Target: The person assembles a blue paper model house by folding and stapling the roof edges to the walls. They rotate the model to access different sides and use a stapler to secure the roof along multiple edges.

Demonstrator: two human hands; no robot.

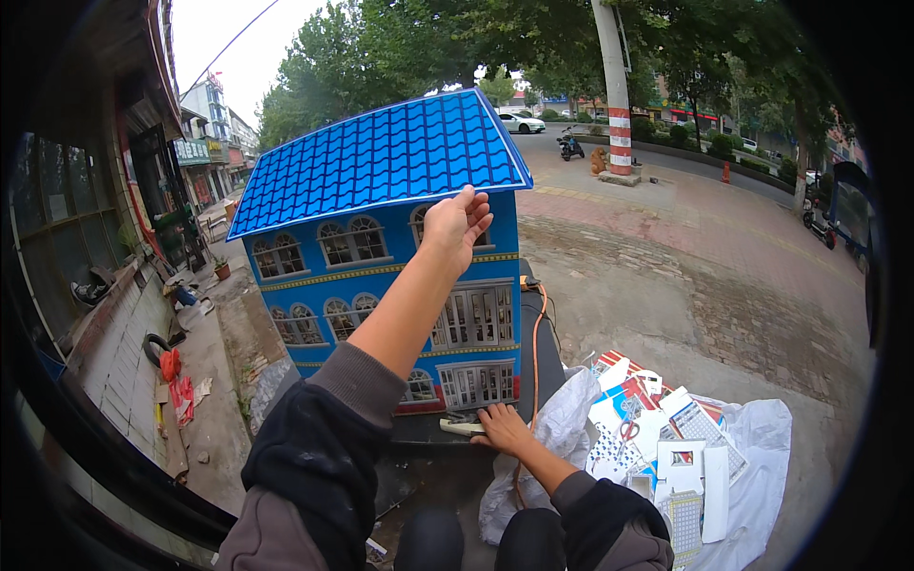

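A tall blue model house with a blue tiled roof, white windows and yellow trim stands on a dark table top. My left hand reaches up to the front eave of the roof, its fingertips pinching the roof's lower edge. My right hand lies low on the table top at the foot of the house, fingers closed over a small pale tool. What kind of tool it is cannot be made out.
An orange cable runs down the table's right side. A white plastic sheet on the ground at right holds several printed model parts. A paved street, a striped pole and a building wall surround the spot.
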